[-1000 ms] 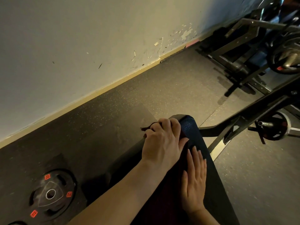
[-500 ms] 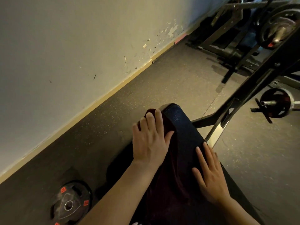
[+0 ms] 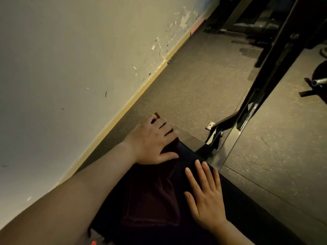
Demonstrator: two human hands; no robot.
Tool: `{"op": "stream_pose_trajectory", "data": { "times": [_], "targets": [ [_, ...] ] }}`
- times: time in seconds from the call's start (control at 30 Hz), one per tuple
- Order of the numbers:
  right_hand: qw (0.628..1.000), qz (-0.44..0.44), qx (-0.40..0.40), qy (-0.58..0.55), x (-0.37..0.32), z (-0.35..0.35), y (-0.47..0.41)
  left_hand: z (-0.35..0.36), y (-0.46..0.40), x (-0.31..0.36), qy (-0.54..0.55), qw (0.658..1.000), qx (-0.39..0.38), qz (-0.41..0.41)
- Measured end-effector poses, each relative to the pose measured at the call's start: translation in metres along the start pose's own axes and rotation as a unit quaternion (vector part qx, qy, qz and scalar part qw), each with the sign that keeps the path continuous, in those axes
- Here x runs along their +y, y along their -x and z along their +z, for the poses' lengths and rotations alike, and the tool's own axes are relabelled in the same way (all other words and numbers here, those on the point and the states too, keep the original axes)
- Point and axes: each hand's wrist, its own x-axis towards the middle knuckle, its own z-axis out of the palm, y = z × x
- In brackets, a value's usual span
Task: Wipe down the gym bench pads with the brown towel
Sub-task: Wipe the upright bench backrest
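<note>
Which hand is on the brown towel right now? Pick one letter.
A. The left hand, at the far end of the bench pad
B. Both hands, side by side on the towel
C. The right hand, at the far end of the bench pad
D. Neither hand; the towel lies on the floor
A: the left hand grips the brown towel at the far end of the bench pad, while the right hand lies flat on bare pad beside the towel.
</note>
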Motion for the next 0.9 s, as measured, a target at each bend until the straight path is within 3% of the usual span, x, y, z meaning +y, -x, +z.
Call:
{"op": "stream_pose_trajectory", "data": {
  "times": [0.4, 0.53, 0.63, 0.73, 0.8, 0.9],
  "targets": [
    [0.997, 0.007, 0.021, -0.069, 0.003, -0.008, 0.005, 0.0, -0.026, 0.042, -0.019, 0.998, -0.054, 0.022],
    [0.978, 0.169, 0.056, -0.11, 0.023, -0.028, 0.036, 0.004, -0.029, 0.051, 0.014, 0.999, -0.046, 0.022],
    [0.968, 0.206, 0.065, -0.128, 0.022, -0.041, 0.045, -0.003, -0.021, 0.064, 0.112, 0.99, 0.049, -0.064],
    [0.963, 0.184, 0.077, -0.179, 0.002, -0.052, 0.015, -0.013, 0.007, 0.067, 0.184, 0.949, 0.162, -0.197],
    [0.966, 0.151, 0.077, -0.194, -0.02, -0.056, -0.02, -0.015, 0.033, 0.063, 0.155, 0.945, 0.167, -0.235],
    [0.973, 0.117, 0.06, -0.189, -0.059, -0.053, -0.082, -0.013, 0.058, 0.045, 0.107, 0.958, 0.14, -0.225]
  ]
}}
